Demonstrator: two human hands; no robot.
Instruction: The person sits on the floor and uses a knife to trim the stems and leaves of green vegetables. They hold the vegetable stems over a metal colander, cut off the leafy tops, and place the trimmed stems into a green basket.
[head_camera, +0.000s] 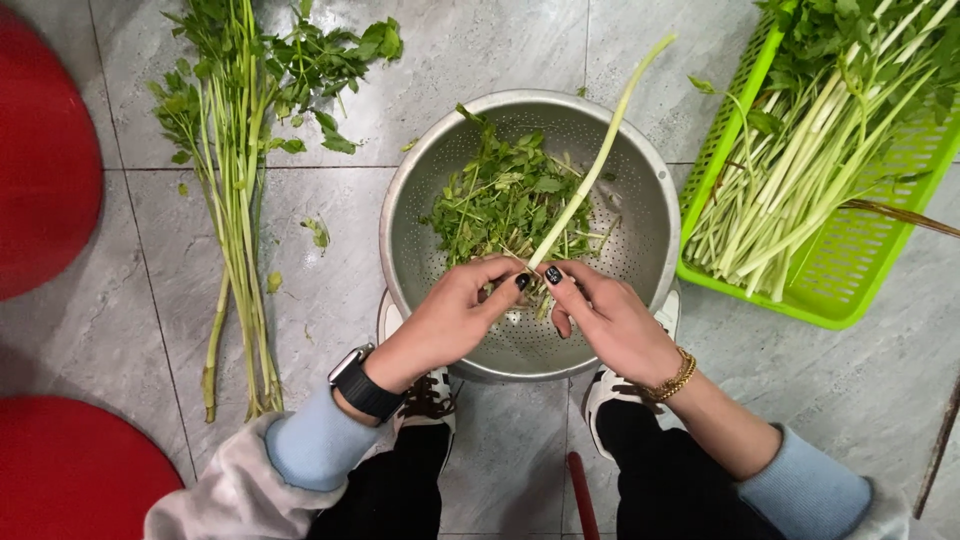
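Observation:
My left hand (455, 315) and my right hand (605, 315) meet over the near rim of a metal colander (655, 215) on the floor. Both pinch the lower end of one long pale green stalk (600, 160) that slants up and away to the right. Picked green leaves (495, 200) lie heaped inside the colander, just beyond my fingertips. A dark watch sits on my left wrist and a gold bracelet on my right.
A bundle of leafy stalks (235, 200) lies on the grey floor tiles at the left. A green plastic basket (850, 290) at the right holds many pale stalks with leaves. Red round shapes (45, 150) sit at the left edge. My shoes rest under the colander.

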